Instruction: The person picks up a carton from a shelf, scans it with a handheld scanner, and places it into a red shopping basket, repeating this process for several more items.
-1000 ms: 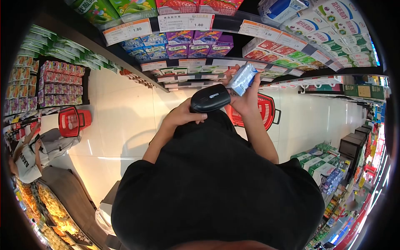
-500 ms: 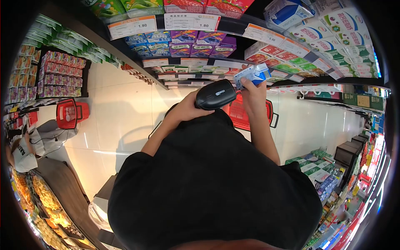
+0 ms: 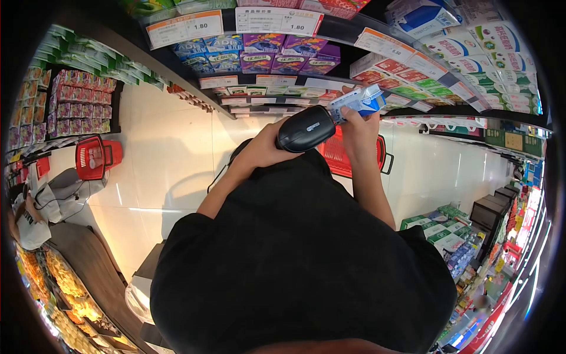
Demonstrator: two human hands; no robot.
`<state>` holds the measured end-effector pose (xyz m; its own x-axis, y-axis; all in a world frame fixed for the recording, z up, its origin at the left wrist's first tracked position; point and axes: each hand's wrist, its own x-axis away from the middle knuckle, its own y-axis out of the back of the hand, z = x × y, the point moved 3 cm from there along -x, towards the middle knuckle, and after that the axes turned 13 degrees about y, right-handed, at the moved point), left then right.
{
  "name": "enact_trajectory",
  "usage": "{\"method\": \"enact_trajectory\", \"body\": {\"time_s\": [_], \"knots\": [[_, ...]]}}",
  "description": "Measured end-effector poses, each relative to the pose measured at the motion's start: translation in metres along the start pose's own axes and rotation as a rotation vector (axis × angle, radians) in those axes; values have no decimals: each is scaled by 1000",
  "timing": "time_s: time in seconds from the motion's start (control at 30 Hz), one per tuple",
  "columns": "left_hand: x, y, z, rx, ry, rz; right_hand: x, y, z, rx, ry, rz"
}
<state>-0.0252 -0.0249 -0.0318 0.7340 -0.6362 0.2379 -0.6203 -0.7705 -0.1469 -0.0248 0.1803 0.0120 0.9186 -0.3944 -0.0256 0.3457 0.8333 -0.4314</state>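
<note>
In my left hand (image 3: pixel 268 147) is a black handheld scanner (image 3: pixel 305 131), rounded, with a small white logo on top; my fingers are wrapped round its near side. My right hand (image 3: pixel 361 133) grips a blue-and-white drink carton (image 3: pixel 357 102), thumb on the near face. The carton lies tilted on its side, its pale folded top toward the right. Its left end is right at the scanner's front end. Both hands are in front of my chest, over a red shopping basket (image 3: pixel 337 158) lower down.
Shelves ahead carry purple drink cartons (image 3: pixel 256 63), red boxes (image 3: pixel 377 71) and a price label (image 3: pixel 278 22). At far left are a second red basket (image 3: pixel 88 158) and a seated person (image 3: pixel 32 224). Stacked green-and-white boxes (image 3: pixel 442 233) stand at right.
The carton has turned slightly and its left end has come closer to the scanner's front. The view has shifted a little; both hands keep their hold.
</note>
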Motion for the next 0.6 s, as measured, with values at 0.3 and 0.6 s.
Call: {"method": "enact_trajectory", "body": {"time_s": [0.3, 0.6], "knots": [[-7, 5, 3, -70, -53, -7, -10, -8, -3, 51, 22, 56], [-5, 8, 0, -93, -53, -27, -8, -14, -3, 7, -47, 37]]}}
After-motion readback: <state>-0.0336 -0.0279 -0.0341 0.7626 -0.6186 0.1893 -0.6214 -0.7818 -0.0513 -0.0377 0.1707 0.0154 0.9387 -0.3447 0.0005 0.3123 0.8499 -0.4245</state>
